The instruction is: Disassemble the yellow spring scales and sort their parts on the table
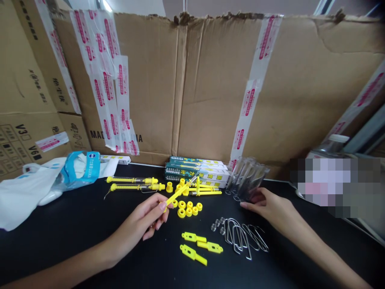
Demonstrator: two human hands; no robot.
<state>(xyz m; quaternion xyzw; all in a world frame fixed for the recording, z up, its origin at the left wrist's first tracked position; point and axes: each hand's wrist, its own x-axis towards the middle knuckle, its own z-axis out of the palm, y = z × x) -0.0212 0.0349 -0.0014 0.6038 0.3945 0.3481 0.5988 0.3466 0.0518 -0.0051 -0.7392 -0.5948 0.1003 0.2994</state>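
Far left, a cardboard carton [27, 80] printed "V3" and "V6". Behind the tabletop, a cardboard sheet [150, 88] reads "MAD… CHINA", the middle hidden by red-and-white packing tape [106, 52]. On the black tabletop [60, 249], a white plastic bag [21, 192] and a blue-and-white packet [81, 170], its print too small to read. Two assembled yellow rods [135, 182] lie side by side, a thin wire trailing from the lower one.

Left hand [135, 220]: grip pressed together, pinching a third yellow rod [177, 194] near its lower end, the clear tube and metal tip angled up and away. Stiff moulded plastic, probably light; the shaft looks the safest hold, clear of the tube, which may be fragile.

Just right, loose yellow collars [182, 212]; nearer the body, flat yellow plastic pieces [194, 247]. Behind, stacked green-and-white boxes [195, 170] with yellow labels, writing illegible. Then small coil springs [218, 224] and bent wire hooks [246, 249].

Right hand [267, 204]: grip open, fingers low on the tabletop just beside a stack of clear plastic sleeves [246, 178]; contact cannot be told. Far right, a plastic bottle [331, 146] above a pixelated patch.
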